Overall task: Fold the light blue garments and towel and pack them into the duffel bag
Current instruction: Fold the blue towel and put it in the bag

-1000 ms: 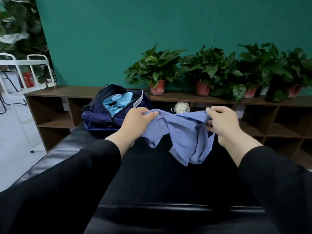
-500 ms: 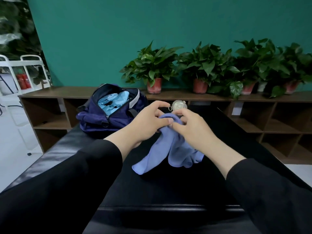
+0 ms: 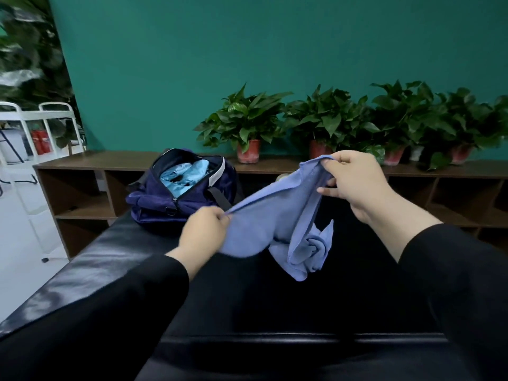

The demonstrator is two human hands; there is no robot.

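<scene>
Above the black padded table (image 3: pixel 110 251), in the head view, both hands are holding a blue towel (image 3: pixel 264 221) off the surface; the left hand (image 3: pixel 204 232) is pinching one end low and close to the body, while the right hand (image 3: pixel 354 182) is gripping the other end higher and farther out, fingers curled round a gathered edge; the stretched edge is running as a slant from lower left up to upper right, and the rest of the cloth is hanging in a twisted bunch beneath the right hand, its lowest folds seeming to rest on the table. Beyond the left hand, the navy duffel bag (image 3: pixel 154 202) is sitting at the far left of the table with its zip open and pale blue garments (image 3: pixel 181 177) already lying inside; potted plants (image 3: pixel 247 125) are standing along the wooden shelf (image 3: pixel 90 160) behind it. Judging from this, the towel is not yet folded, and the left hand is the nearer one to the bag, so the finished bundle would likely be travelling leftward and away.
</scene>
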